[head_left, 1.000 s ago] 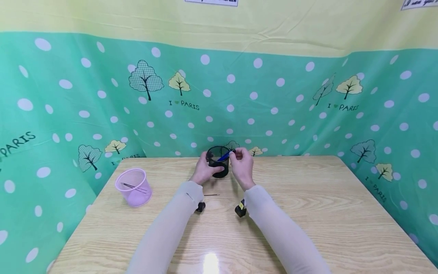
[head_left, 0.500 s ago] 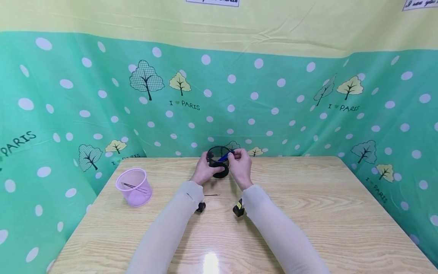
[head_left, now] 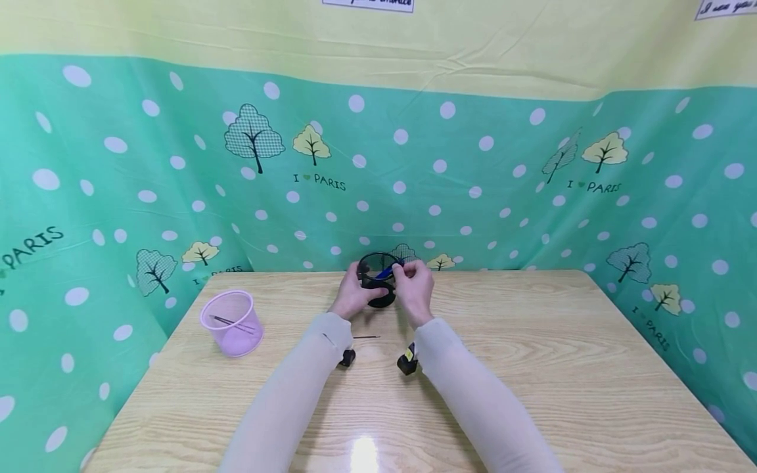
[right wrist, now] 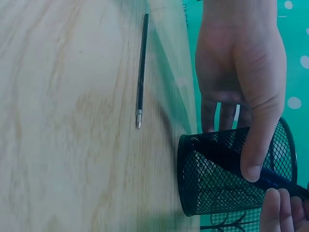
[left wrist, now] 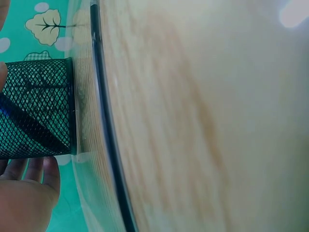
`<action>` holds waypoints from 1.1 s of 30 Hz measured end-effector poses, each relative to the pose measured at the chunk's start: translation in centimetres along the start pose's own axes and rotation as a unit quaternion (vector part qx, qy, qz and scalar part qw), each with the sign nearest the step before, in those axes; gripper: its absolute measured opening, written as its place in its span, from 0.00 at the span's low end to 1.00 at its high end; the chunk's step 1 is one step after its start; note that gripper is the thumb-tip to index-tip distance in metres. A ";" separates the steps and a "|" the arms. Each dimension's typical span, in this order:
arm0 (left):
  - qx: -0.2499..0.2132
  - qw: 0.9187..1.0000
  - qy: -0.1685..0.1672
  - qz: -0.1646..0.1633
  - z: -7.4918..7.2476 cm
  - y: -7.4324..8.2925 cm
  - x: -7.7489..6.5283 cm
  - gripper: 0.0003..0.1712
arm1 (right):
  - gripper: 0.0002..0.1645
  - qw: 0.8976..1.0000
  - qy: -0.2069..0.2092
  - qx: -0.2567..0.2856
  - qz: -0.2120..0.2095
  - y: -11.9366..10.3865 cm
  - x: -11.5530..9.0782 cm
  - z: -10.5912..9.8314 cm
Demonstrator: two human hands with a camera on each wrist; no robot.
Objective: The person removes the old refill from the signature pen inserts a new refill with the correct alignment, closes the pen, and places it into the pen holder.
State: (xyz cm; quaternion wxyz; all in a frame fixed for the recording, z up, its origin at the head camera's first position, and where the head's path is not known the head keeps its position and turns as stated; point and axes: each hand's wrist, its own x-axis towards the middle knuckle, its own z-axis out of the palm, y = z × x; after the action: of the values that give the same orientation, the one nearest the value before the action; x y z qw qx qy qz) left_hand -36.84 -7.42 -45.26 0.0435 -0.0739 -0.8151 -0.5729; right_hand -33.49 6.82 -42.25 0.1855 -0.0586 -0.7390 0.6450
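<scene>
My left hand (head_left: pixel 351 293) grips a black mesh pen holder (head_left: pixel 378 303) from the left, thumb across its front and fingers behind, as the left wrist view shows. The holder stands upright near the table's back edge. Inside it, a blue pen (head_left: pixel 386 271) leans at a slant, its lower part showing through the mesh in the right wrist view. My right hand (head_left: pixel 414 289) pinches the pen's upper end at the holder's right rim. On the table before the holder lies a thin dark pen refill (right wrist: pixel 141 72) with a metal tip.
A purple mesh pen holder (head_left: pixel 236 341) with thin dark sticks inside stands on the left of the wooden table (head_left: pixel 532 368). Behind the table hangs a green patterned curtain (head_left: pixel 473 223). Small black cameras sit at both wrists.
My right hand has shifted slightly left toward the holder, the pen still in its fingers. The left hand and the black holder have stayed in place.
</scene>
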 end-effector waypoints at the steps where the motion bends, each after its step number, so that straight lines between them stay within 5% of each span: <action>1: -0.003 1.000 -0.001 0.001 0.0 0.0 0.0 0.47 | 0.10 1.000 0.000 -0.002 -0.001 0.0 0.0 0.0; 33: -0.011 1.000 -0.003 0.007 0.1 -0.2 0.2 0.48 | 0.13 0.999 0.012 -0.042 0.016 0.5 -0.3 -0.1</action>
State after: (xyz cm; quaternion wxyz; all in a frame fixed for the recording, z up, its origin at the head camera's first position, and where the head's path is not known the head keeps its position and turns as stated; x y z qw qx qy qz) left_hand -37.04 -7.39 -45.40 0.0444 -0.0820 -0.8084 -0.5811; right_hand -33.30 6.89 -42.82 0.1817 -0.0856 -0.7618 0.6159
